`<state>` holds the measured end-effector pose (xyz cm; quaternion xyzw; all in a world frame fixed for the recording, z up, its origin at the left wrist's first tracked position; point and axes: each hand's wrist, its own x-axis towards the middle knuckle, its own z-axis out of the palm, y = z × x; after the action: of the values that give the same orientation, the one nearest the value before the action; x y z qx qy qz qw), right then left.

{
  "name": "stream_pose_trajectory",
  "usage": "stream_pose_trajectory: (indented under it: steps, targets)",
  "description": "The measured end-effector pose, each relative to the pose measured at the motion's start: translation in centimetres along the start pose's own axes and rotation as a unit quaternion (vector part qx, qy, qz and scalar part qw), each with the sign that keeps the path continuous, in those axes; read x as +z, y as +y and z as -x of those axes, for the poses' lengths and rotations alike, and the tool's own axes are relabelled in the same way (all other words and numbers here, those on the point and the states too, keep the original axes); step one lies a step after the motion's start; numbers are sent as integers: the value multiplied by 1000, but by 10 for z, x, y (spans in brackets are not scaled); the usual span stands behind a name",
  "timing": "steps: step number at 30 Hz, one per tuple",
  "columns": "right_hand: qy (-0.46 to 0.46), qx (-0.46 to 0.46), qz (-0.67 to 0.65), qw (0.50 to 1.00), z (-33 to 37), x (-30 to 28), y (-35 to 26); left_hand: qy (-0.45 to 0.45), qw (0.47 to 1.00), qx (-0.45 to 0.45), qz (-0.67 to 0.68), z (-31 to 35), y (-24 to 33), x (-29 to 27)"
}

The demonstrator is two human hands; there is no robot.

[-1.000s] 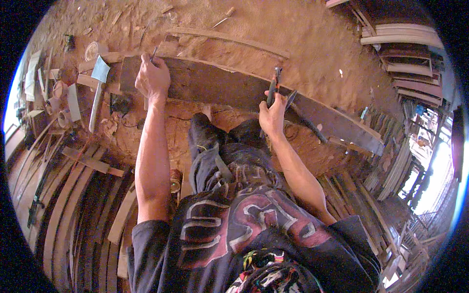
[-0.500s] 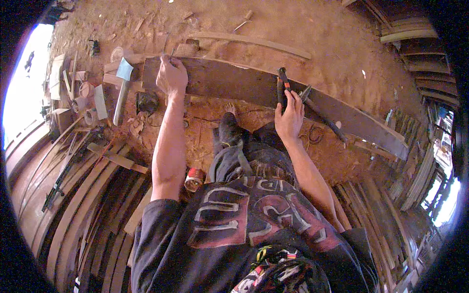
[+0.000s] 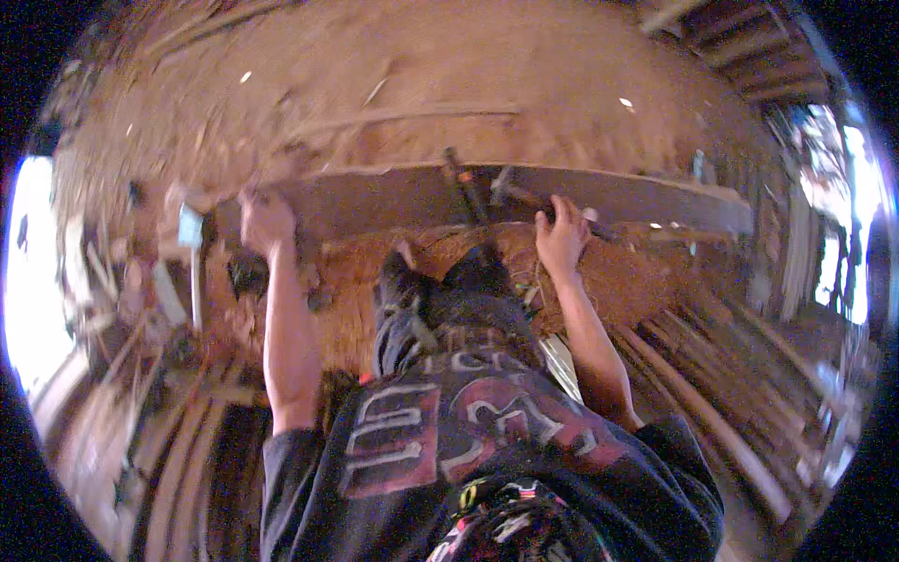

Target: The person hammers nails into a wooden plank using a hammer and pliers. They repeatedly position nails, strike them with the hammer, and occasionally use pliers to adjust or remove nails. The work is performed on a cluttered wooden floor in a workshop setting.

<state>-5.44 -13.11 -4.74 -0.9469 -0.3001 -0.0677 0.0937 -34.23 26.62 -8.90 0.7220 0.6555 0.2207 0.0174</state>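
A long dark plank (image 3: 375,201) lies crosswise in front of me. At its left end is my left hand (image 3: 269,223), closed, its fingers blurred; what they pinch cannot be made out. My right hand (image 3: 565,242) has its fingers curled over the dark handle of a hammer (image 3: 529,199), which rests across the plank with its metal head toward the left. Just left of the hammer head, a pair of pliers (image 3: 468,195) with black and orange handles lies on the plank, apart from both hands.
Left of the plank stands a hatchet-like tool (image 3: 196,286) with a pale blue head. A thin wood strip (image 3: 431,112) lies on the dirt floor beyond. Long boards (image 3: 702,403) are stacked at lower right, and more timber (image 3: 178,450) lies at lower left.
My right hand has left the pliers and moved right onto the hammer handle. My left hand stays closed at the plank's left end. The whole view has turned, blurring the picture.
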Motion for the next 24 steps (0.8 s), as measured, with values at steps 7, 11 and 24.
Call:
stream_pose_trajectory:
  steps: [7, 11, 24]
  targets:
    - [-71, -41, -47, 996, -12, -9, 22, -69, 995, -10, -69, -2, 1, 11]
    - [-106, 62, -110, 986, 20, -46, -22, -66, 996, 27, -57, 4, 23, 12]
    - [-172, -27, -158, 972, -18, 1, -138, -23, 998, 56, 20, 1, -42, -29]
